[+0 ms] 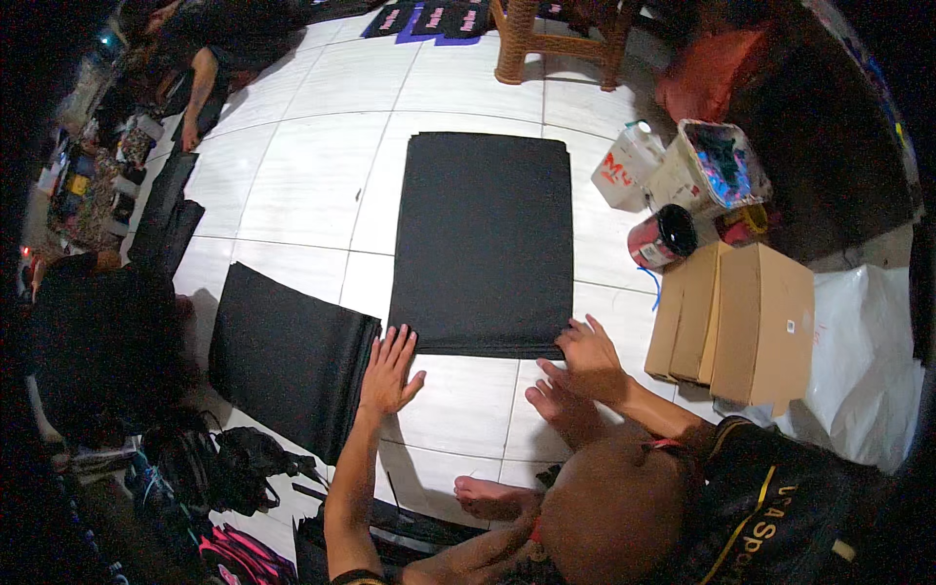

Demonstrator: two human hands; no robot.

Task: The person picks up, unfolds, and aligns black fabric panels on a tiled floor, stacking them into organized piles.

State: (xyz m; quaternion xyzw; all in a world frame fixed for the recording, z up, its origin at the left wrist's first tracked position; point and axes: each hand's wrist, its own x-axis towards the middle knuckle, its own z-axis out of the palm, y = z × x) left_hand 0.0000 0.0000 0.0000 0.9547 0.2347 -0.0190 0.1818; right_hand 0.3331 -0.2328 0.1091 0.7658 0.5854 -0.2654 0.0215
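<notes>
A stack of black fabric sheets (483, 244) lies squared up on the tiled floor in front of me. My left hand (391, 375) rests at its near left corner, fingers stretched and thumb apart. At the near right corner, my right hand (591, 363) touches the stack's edge with its fingers loosely bent and spread. Just left of my left hand is a second black stack (288, 351), lying askew, its right edge close to my wrist. Neither hand lifts anything.
On the right stand a white jug (626, 168), a stained tub (694, 185), a dark-lidded pot (662, 237), cardboard boxes (760, 322) and white plastic sheeting (858, 361). A brown woven-pattern chair (564, 44) is at the back. Another person's hand (189, 135) reaches down at far left.
</notes>
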